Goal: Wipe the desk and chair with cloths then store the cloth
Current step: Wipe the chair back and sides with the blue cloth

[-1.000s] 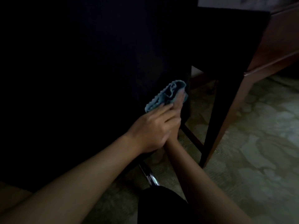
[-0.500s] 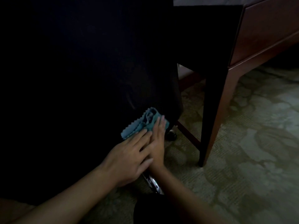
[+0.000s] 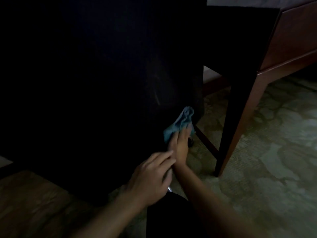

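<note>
Against the lower edge of the dark chair back point(image 3: 103, 100), the right hand point(image 3: 179, 145) pressed a crumpled blue cloth point(image 3: 178, 123) with flat fingers. Left hand point(image 3: 151, 179) hovered just beside that wrist, fingers loosely curled, holding nothing. Brown wooden desk point(image 3: 291, 40) stood to the right.

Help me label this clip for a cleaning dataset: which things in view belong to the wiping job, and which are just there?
Part of the job:
- blue cloth, pressed by the right hand
- dark chair back being wiped
- wooden desk
- left hand, off the cloth

Just there:
- patterned carpet
- chair caster
</note>
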Demonstrator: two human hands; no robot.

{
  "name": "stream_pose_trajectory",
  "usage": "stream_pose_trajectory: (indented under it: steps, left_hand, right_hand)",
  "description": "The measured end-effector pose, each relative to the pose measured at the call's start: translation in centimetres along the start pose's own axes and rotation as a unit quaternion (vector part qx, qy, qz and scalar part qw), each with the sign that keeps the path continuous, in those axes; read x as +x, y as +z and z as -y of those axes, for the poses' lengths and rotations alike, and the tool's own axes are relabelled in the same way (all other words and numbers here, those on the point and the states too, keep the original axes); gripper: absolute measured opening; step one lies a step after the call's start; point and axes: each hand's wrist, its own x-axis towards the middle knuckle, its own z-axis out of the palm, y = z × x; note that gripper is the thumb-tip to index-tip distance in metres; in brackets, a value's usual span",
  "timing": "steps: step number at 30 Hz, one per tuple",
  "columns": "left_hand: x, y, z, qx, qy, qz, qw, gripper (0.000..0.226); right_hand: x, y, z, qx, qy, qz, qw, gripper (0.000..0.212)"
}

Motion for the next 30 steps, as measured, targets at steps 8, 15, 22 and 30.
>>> stream_pose_trajectory:
  steps: [8, 15, 22, 30]
  left_hand:
    - [-9.9, 4.0, 4.2, -0.709, -0.604, -0.287, 0.224, 0.056]
    - [-7.8, 2.3, 4.8, -0.776, -0.493, -0.372, 0.126, 0.061]
    - [-9.4, 1.5, 7.0, -0.803, -0.471, -0.357, 0.072, 0.061]
    - [-9.9, 1.7, 8.2, -0.796, -0.473, -0.371, 0.076, 0.057]
  right_hand:
    - [-7.8, 3.4, 1.8, -0.040, -0.106, 0.024, 0.993, 0.060]
    - [-6.9, 4.8, 5.0, -0.023, -0.143, -0.017, 0.989, 0.064]
    - [-7.7, 2.7, 1.1, -0.285, -0.508, 0.107, 0.806, 0.061]
    - [-4.8, 4.4, 6.5, -0.111, -0.330, -0.026, 0.937, 0.063]
